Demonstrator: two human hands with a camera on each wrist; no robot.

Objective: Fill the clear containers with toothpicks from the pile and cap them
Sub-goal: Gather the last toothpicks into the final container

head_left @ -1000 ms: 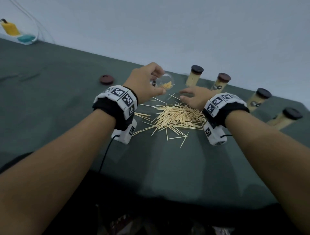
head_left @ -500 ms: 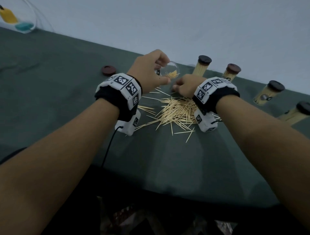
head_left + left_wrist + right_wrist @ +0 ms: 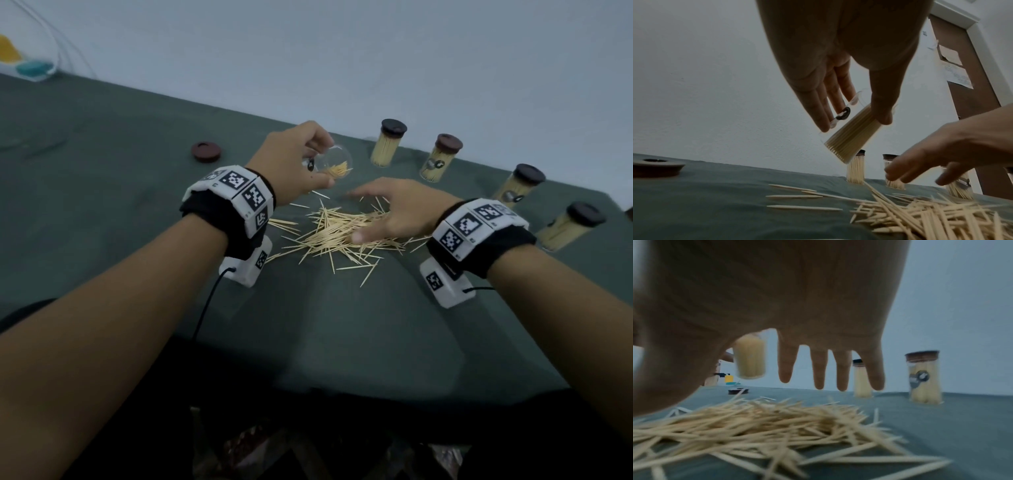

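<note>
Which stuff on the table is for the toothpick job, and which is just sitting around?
For the job:
- open jar, held tilted by the left hand
- toothpick pile, under the open right hand
- loose cap
- four capped jars, like this one, already full

Just sitting around:
- yellow thing and teal thing, far corner

Four capped containers full of toothpicks stand on the table: the first (image 3: 388,144), the second (image 3: 440,158), the third (image 3: 519,186) and the fourth (image 3: 568,226). One open container (image 3: 94,164) is part full. One loose cap (image 3: 206,151) lies apart. There is one pile of toothpicks (image 3: 337,233), too many to count. Two hands show: the left hand (image 3: 291,164) and the right hand (image 3: 400,210).
</note>
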